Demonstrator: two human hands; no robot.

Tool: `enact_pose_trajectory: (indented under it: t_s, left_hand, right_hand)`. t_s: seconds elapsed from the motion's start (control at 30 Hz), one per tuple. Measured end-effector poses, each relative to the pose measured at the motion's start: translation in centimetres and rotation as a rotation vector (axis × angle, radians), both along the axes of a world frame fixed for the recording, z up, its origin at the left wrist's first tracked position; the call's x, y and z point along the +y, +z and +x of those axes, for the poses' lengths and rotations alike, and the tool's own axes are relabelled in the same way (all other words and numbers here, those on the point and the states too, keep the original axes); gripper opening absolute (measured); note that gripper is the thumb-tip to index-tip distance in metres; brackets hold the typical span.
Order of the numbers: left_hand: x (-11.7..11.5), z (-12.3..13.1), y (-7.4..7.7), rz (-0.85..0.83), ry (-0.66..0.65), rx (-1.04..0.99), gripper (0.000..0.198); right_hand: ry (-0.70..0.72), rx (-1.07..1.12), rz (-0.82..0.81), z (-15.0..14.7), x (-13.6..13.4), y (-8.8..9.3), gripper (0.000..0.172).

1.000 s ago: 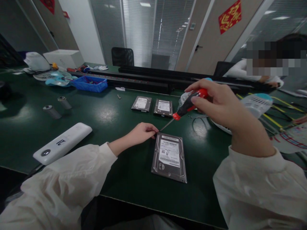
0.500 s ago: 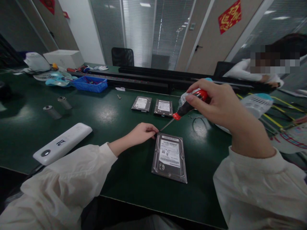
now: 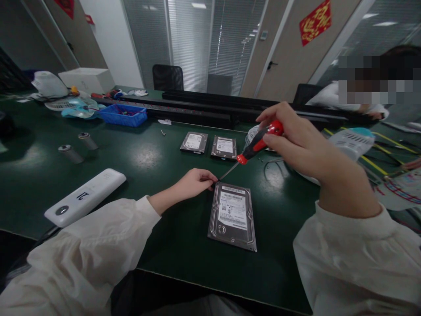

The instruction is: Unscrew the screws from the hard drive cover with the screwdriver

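A silver hard drive (image 3: 232, 216) with a white label lies flat in front of me. My right hand (image 3: 292, 138) grips the red-and-black handle of a screwdriver (image 3: 255, 145). The tool slants down to the left, its tip at the drive's far left corner. At that same corner my left hand (image 3: 198, 181) has its fingertips pinched together beside the tip; whatever they hold is too small to make out. Farther back, two more hard drives, one on the left (image 3: 194, 142) and one on the right (image 3: 224, 147), lie side by side.
To the left are a white power bank (image 3: 86, 196), two metal cylinders (image 3: 70, 154) and a blue tray (image 3: 124, 115). Long black bars (image 3: 197, 115) cross the table behind. A white fan-like item (image 3: 350, 142) stands right; a person (image 3: 345, 98) sits beyond.
My right hand's fingers have shifted around the handle, and the handle has turned, showing more red near the thumb. The left hand and the drive stay put.
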State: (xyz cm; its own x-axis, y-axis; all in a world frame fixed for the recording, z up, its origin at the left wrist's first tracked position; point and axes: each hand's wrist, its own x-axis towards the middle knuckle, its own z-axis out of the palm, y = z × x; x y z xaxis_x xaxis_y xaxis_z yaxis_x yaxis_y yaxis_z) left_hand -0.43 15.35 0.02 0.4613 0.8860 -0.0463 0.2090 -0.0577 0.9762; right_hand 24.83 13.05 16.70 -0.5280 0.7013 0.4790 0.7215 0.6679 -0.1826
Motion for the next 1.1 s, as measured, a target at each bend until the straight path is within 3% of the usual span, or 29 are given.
enact_pose_trajectory:
  t_s: [0.07, 0.27, 0.43, 0.67, 0.77, 0.83, 1.03, 1.1]
  left_hand:
    - [-0.01, 0.01, 0.03, 0.001, 0.006, 0.001, 0.021]
    - [0.02, 0.18, -0.02, 0.003, 0.023, 0.004, 0.023]
    - [0.00, 0.17, 0.09, 0.000, 0.027, 0.004, 0.024]
    - [0.02, -0.06, -0.06, 0.007, 0.009, 0.001, 0.022]
    - [-0.02, -0.12, -0.07, 0.009, 0.003, 0.001, 0.021]
    - [-0.05, -0.13, -0.01, 0.010, 0.002, 0.001, 0.021]
    - [0.02, -0.02, -0.01, 0.008, 0.005, -0.005, 0.021]
    - [0.04, -0.01, -0.05, 0.007, 0.002, -0.007, 0.020]
  right_hand:
    - [0.023, 0.011, -0.018, 0.13, 0.04, 0.08, 0.031]
    - [-0.173, -0.049, 0.024, 0.17, 0.17, 0.12, 0.038]
    - [-0.053, -0.039, -0.057, 0.37, 0.16, 0.28, 0.039]
    - [-0.147, -0.012, -0.021, 0.24, -0.10, 0.35, 0.043]
    - [-0.061, 0.012, -0.084, 0.38, -0.26, 0.47, 0.028]
    - [-0.023, 0.027, -0.108, 0.35, -0.34, 0.54, 0.026]
    - [-0.147, -0.023, -0.032, 0.02, -0.29, 0.53, 0.033]
    - [-0.129, -0.017, -0.044, 0.08, -0.26, 0.53, 0.030]
